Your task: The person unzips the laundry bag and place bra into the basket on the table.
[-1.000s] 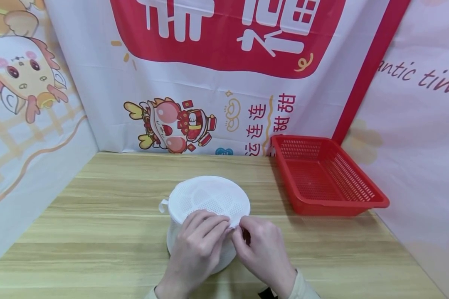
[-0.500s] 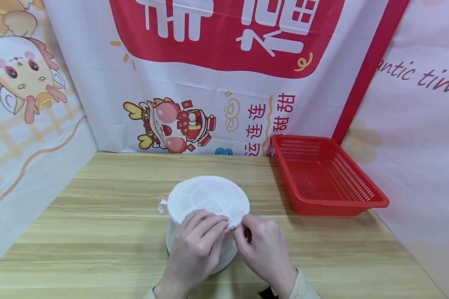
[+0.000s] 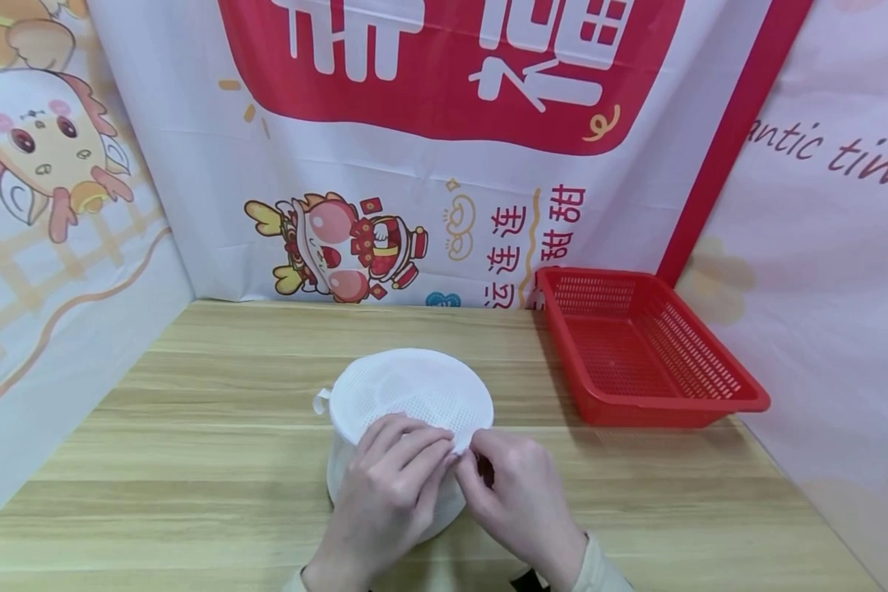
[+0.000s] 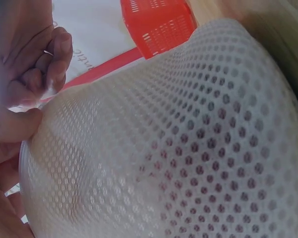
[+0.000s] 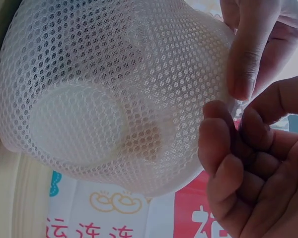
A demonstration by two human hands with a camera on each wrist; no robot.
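A white mesh laundry bag [image 3: 414, 386], round and drum-shaped, stands upright on the wooden table with a small loop [image 3: 321, 401] at its left rim. My left hand [image 3: 395, 485] grips the near rim, its fingers over the top and its thumb [image 5: 244, 74] against the side. Right beside it, my right hand [image 3: 518, 485] pinches the rim between thumb and curled index finger; what lies between those fingertips is hidden. Through the mesh, a pale oval shape [image 5: 77, 124] shows in the right wrist view. A dark reddish patch shows through it in the left wrist view.
A red plastic basket [image 3: 636, 353] with slotted walls stands at the back right of the table [image 3: 192, 460]. Printed cloth [image 3: 444, 164] hangs behind the table and along both sides. A black strap end [image 3: 529, 580] shows by the right sleeve.
The laundry bag has shifted very slightly to the left, and my right fingertips have moved a little left along the near rim. My left hand stays in place. The basket has not moved.
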